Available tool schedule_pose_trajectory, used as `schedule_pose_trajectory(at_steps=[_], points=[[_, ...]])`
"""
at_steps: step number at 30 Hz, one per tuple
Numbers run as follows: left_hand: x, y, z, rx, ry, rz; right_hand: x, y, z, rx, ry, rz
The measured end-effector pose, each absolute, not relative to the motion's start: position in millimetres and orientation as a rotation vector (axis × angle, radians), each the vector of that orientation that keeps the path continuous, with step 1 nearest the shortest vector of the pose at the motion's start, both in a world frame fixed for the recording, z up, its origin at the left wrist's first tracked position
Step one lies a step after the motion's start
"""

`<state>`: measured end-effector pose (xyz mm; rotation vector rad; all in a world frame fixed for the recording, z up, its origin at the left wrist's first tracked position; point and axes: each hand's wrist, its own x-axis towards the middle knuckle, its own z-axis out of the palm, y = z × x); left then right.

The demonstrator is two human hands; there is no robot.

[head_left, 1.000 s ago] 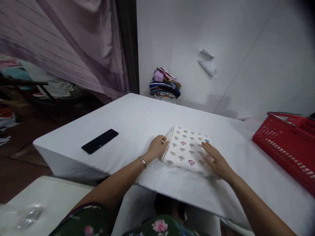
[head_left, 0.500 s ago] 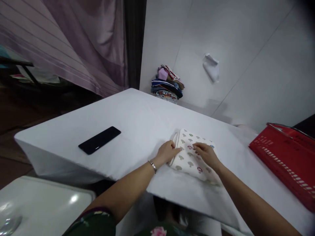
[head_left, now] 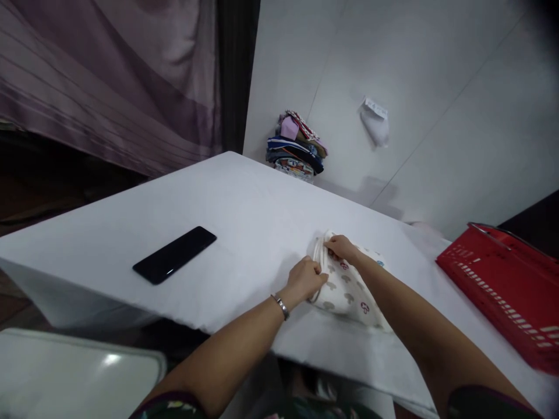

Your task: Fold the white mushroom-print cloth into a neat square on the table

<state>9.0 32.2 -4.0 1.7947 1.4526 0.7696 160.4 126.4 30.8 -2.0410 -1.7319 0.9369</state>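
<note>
A folded white cloth [head_left: 345,291] printed with grey and red mushroom shapes lies near the front edge of the white-covered table [head_left: 244,215]. My left hand [head_left: 305,278] grips the near part of its left folded edge, with a metal bracelet at the wrist. Farther back along the same edge, my right hand [head_left: 343,249] pinches the fabric, and the edge is slightly raised and bunched between both hands. The forearm of my right arm covers part of the cloth's right side.
A black phone [head_left: 174,254] lies on the table's left part. At the right sits a red plastic basket [head_left: 502,291]. Behind the table's far edge is a stack of folded clothes [head_left: 294,145]. A white board or seat [head_left: 78,372] is at lower left.
My right hand has moved left and away from me, from the cloth's middle to its left edge, and now pinches it. The cloth's edge has lifted and wrinkled.
</note>
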Motion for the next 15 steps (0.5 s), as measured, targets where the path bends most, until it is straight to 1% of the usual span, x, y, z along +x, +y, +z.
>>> schedule_pose_trajectory(at_steps=[8,15], points=[[9,31,3,1.784,1.442,0.654,157,125,33,-2.001,-1.739,1.041],[7,32,2,1.833,1.435,0.581,150,123,37,-2.012,-1.796,1.016]])
